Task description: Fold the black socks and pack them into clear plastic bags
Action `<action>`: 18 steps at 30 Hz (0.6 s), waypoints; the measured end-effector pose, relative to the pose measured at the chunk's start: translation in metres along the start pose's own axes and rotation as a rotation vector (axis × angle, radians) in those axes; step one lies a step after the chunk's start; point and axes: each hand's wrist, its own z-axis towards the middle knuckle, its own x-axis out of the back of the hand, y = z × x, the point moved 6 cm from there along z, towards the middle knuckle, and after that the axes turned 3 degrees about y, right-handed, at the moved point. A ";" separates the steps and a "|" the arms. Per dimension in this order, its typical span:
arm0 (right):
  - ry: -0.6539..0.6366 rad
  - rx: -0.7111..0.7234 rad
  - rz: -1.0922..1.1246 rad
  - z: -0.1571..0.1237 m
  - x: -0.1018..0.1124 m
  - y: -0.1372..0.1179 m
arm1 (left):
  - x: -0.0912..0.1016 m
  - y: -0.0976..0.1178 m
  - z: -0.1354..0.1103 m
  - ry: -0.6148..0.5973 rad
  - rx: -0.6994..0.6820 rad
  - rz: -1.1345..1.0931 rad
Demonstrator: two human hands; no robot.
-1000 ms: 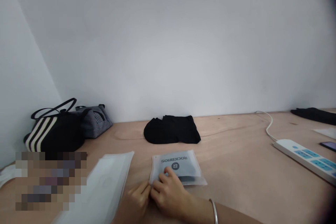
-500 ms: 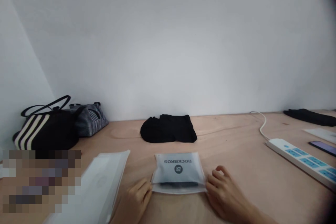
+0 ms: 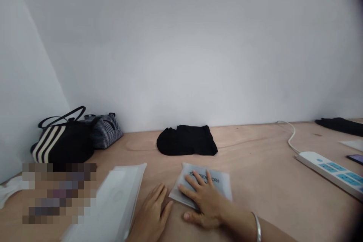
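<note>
A frosted plastic pouch [image 3: 225, 181] printed ROCKBROS lies on the wooden table, turned a little askew, with something dark inside it. Across its top my right hand [image 3: 205, 200] rests flat, fingers spread, covering much of the print; a silver bangle is on that wrist. My left hand [image 3: 154, 208] lies on the table just left of the pouch, fingers stretched out, holding nothing. Left of that hand is a stack of flat frosted pouches [image 3: 113, 196]. Beyond the printed pouch lies a folded black cloth item [image 3: 187, 140].
A striped black bag [image 3: 68, 143] and a blue-striped bag [image 3: 106, 130] stand at the back left. On the right lies a white power strip [image 3: 331, 170] with its cord. A phone [image 3: 356, 158] and another black cloth item [image 3: 340, 124] are at the right edge. The lower left is pixelated.
Both hands have let go of the pouch's near corners. My right hand has moved left onto the pouch and spread flat; my left hand has opened beside it. The pouch has turned slightly.
</note>
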 end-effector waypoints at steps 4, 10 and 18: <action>0.106 -0.301 -0.102 -0.031 -0.011 0.036 | 0.003 0.003 -0.002 -0.036 -0.023 0.007; 0.157 -0.956 -0.279 -0.068 0.012 0.160 | 0.000 0.004 -0.003 -0.026 -0.028 0.039; 0.288 -1.070 -0.416 -0.062 0.035 0.196 | 0.009 0.017 0.001 -0.077 -0.099 0.134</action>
